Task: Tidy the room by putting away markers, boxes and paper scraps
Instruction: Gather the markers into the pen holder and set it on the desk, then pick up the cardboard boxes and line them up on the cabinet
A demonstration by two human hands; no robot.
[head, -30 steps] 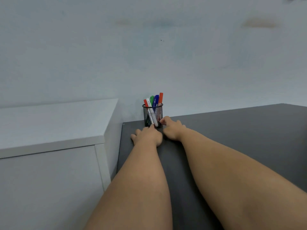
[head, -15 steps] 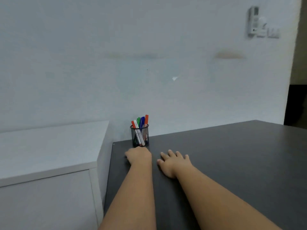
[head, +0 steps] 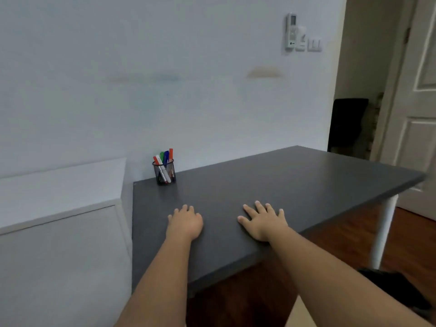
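Note:
A black mesh cup (head: 164,173) stands at the far left corner of the dark grey table (head: 295,182), holding several markers (head: 165,159) in red, green, blue and white. My left hand (head: 185,221) rests palm down on the table, well in front of the cup, fingers loosely curled and holding nothing. My right hand (head: 264,219) lies flat on the table to the right, fingers spread, with nothing in it.
A white cabinet (head: 59,185) stands against the table's left side. A remote holder and switches (head: 300,34) hang on the wall. At right are a white door (head: 415,114), a black chair (head: 346,123), a white table leg (head: 383,232) and wooden floor.
Both hands have drawn back from the marker cup toward me and apart; the right hand has spread flat. The view has pulled back and turned right, revealing the door.

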